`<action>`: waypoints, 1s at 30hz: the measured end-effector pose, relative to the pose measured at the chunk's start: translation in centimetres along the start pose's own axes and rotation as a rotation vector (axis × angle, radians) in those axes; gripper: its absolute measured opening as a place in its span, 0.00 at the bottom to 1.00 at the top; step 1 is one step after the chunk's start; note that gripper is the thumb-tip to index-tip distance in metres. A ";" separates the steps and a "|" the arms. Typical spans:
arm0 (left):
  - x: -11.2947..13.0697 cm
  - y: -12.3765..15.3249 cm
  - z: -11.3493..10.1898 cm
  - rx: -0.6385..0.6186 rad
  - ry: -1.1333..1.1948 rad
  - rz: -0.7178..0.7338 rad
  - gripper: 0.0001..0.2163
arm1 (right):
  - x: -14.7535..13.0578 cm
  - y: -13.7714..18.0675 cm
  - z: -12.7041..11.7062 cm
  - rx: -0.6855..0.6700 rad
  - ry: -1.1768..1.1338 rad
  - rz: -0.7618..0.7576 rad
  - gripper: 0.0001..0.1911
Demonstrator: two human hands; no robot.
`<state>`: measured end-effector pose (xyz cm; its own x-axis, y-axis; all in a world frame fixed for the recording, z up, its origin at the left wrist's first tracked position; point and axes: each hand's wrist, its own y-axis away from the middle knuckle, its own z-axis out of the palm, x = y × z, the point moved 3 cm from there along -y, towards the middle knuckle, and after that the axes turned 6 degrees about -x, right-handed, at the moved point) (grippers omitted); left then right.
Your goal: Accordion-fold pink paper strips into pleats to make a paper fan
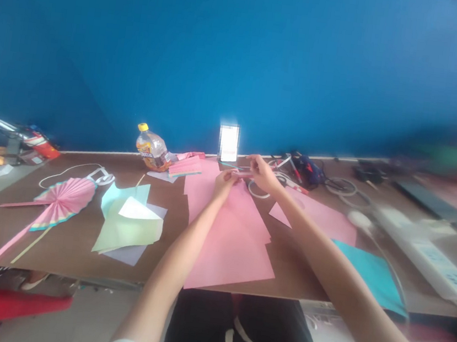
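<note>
The strip [244, 174], a narrow piece of pink paper, is located between the two hands, above the far part of the pink sheets [225, 265]. The left hand [225, 183] is at the strip's left end, with thumb and fingers closed on the paper. The right hand [259, 171] is at the strip's right end, slightly farther from the body, with its fingers bent; whether these fingers grip the strip or only rest against it cannot be told. The sheets overlap on the table [299, 274] and extend from beneath the hands toward the near edge, between the forearms. The phone [228, 143] stands upright just beyond the hands, near the blue wall [226, 54]. To the left of the left hand are the pleated paper [187, 166] and, behind it, the bottle [151, 150], which has a yellow cap. Farther left lie the loose papers [131, 231] and the round pink fan [64, 201]. To the right of the right forearm lie the teal sheet [374, 275] and the white power strip [429, 262], which is blurred.
</note>
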<state>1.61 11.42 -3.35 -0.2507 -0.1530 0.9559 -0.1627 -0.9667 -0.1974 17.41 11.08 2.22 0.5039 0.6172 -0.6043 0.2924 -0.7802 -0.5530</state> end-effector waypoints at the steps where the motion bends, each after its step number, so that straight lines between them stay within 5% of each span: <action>1: -0.1 -0.1 -0.2 0.019 0.006 0.004 0.20 | 0.1 0.0 -0.3 0.014 0.004 0.009 0.20; 7: -0.6 -0.6 -0.8 0.104 0.010 -0.009 0.17 | 0.9 -0.2 -1.6 0.090 -0.007 0.031 0.21; 18: 0.2 0.1 0.5 -0.052 -0.123 0.100 0.13 | -2.0 0.1 1.2 -0.075 -0.015 0.005 0.15; 30: 0.3 0.6 0.8 -0.106 -0.189 0.178 0.13 | -2.5 0.4 1.9 -0.011 0.108 0.110 0.18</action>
<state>2.23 10.66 -3.03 -0.1039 -0.3639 0.9256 -0.2331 -0.8958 -0.3784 14.72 9.38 2.42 0.6180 0.5140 -0.5949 0.2390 -0.8437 -0.4807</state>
